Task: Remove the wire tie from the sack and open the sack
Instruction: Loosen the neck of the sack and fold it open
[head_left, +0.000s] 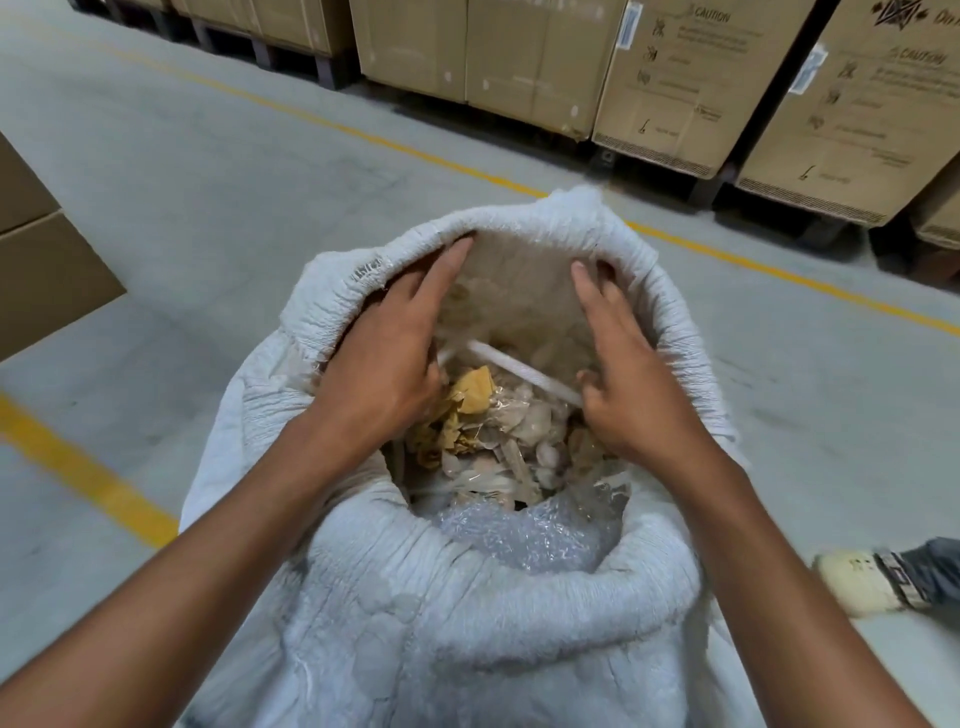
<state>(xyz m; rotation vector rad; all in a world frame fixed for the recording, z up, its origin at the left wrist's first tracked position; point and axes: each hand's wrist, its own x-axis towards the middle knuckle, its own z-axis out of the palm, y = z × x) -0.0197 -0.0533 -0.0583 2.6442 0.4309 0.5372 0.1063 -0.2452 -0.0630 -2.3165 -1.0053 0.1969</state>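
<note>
Hands reached inside the rolled-down white woven sack (467, 597): left hand (384, 364) and right hand (628, 384), fingers loosely spread, gripping nothing, pressed its far rim wider open.

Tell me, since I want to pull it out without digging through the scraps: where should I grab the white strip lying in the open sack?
Probably the white strip is best pinched at its bare middle, coming straight down from above. It lies slantwise on top of the scraps, with both ends running under the left hand and right hand. The sack mouth is rolled wide open.

White woven sack (467, 613), upright, mouth open
</note>
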